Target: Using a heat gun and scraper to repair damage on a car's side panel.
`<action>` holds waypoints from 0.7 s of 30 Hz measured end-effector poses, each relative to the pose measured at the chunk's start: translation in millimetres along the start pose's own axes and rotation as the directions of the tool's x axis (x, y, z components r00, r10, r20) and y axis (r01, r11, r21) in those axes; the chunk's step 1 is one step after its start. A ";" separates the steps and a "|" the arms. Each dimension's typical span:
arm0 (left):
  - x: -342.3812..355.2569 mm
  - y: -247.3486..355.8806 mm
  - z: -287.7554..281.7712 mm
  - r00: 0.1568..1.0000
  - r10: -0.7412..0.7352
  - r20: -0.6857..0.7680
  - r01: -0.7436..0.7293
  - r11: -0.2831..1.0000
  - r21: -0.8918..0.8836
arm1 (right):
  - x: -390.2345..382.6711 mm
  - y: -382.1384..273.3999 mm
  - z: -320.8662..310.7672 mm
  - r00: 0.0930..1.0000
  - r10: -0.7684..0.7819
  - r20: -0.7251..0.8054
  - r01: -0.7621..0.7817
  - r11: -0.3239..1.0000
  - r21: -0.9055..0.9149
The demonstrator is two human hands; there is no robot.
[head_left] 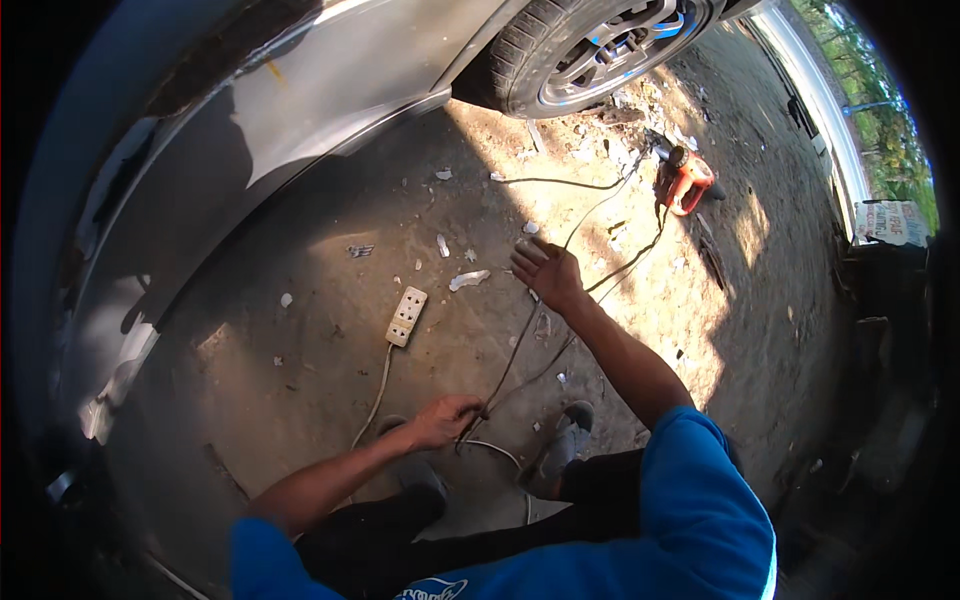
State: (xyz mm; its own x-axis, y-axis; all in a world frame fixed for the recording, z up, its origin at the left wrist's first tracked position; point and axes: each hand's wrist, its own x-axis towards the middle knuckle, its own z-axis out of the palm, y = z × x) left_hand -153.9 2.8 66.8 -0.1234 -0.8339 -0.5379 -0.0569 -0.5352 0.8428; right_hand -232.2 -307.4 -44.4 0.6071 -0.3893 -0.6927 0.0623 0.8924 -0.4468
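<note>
My left hand [447, 420] is closed on a dark power cord [512, 357], low in front of my feet. My right hand [550, 272] is raised above the ground with its fingers stretched out, close to the strands of cord that run up from the left. Nothing shows in its palm. Farther off, to the upper right, lies a red power tool [688, 182] with a black end, and a dark cord trails from it. A white power strip [406, 316] with several sockets lies up and left of my left hand, its pale cord [378, 390] leading toward my feet.
A grey car body [330, 90] fills the upper left, with its wheel [600, 50] at the top. Pale scraps [468, 280] litter the dirt ground. My shoes [565, 440] stand near the cords. A box with writing [892, 222] is at the far right.
</note>
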 end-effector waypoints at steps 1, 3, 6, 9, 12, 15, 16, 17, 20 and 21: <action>-4.2 -27.2 11.1 0.997 -0.020 0.078 0.016 0.999 0.043 | 13.7 -12.1 19.1 0.990 -0.062 -0.125 0.084 0.981 0.177; -16.1 -28.5 31.6 0.989 -0.006 0.150 -0.008 0.996 0.092 | 30.4 -58.0 16.9 0.921 -0.208 -0.328 0.312 0.899 0.307; -43.5 -27.8 50.4 0.971 -0.040 0.237 0.011 0.993 0.121 | 29.5 -67.0 22.0 0.819 -0.483 -0.310 0.367 0.856 -0.365; -82.3 -59.8 57.7 0.987 -0.158 0.017 0.146 0.947 0.287 | -20.4 7.7 63.9 0.938 -0.344 -0.032 0.180 0.567 -0.804; -93.0 -82.8 40.2 0.927 -0.176 -0.332 0.297 0.884 0.360 | -79.3 73.2 56.1 0.999 -0.023 0.033 0.039 0.438 -0.898; -110.5 -105.3 40.9 0.667 0.013 -0.745 0.210 0.956 0.204 | -143.7 126.5 3.5 0.864 0.496 -0.087 -0.193 0.166 -0.967; -116.3 -108.2 40.6 0.645 0.001 -0.764 0.206 0.963 0.176 | -160.1 134.4 -18.5 0.744 0.667 -0.026 -0.029 -0.006 -1.000; -125.6 -107.2 38.8 0.573 -0.080 -0.816 0.223 0.973 0.062 | -166.0 135.8 -36.9 0.585 0.811 -0.017 0.162 -0.137 -0.977; -156.9 -108.6 50.4 0.435 -0.285 -0.854 0.219 0.954 -0.206 | -158.7 134.0 -62.0 0.661 0.751 -0.011 0.330 -0.303 -0.894; -163.3 -112.6 54.7 0.376 -0.395 -0.838 0.209 0.917 -0.338 | -142.3 138.3 -61.8 0.804 0.585 -0.102 0.102 -0.305 -0.947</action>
State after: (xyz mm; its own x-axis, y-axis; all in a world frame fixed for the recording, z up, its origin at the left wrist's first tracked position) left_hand -181.6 206.5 60.8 0.8064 -0.2152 -0.5509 0.2574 -0.7110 0.6544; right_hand -358.9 -142.6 -42.6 0.4436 0.1861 -0.8767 -0.7075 -0.5278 -0.4700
